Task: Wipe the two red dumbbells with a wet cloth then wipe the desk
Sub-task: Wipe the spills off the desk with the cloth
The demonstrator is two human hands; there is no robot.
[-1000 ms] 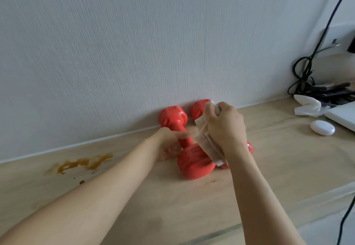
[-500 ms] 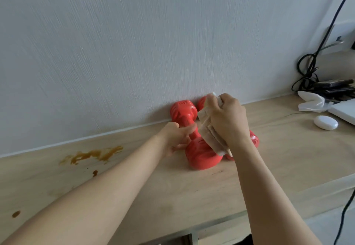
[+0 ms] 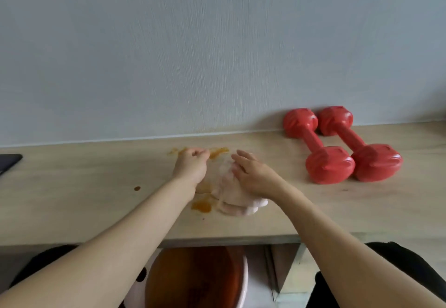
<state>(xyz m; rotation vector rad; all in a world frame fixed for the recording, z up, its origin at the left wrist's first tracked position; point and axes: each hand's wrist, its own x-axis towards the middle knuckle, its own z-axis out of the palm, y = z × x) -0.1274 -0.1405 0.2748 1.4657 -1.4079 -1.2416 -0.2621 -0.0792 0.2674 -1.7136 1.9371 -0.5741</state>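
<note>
Pale textured wallpaper is seen behind a light wooden desk (image 3: pixel 96 175) smeared with orange-brown stains (image 3: pixel 201 206). Two glossy red plastic dumbbells (image 3: pixel 342 146) are laid side by side at the right, long axes running from the wall toward the near right. A crumpled whitish cloth (image 3: pixel 231 196) is pressed flat under the right hand (image 3: pixel 253 175), fingers spread. The left hand (image 3: pixel 191 165) is loosely clenched, holding nothing, just beside it.

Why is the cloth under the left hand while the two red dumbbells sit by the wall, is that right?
Not quite. The head view shows the cloth under the right hand, not the left hand, which rests in a loose fist beside it. The two red dumbbells do sit by the wall.
</note>
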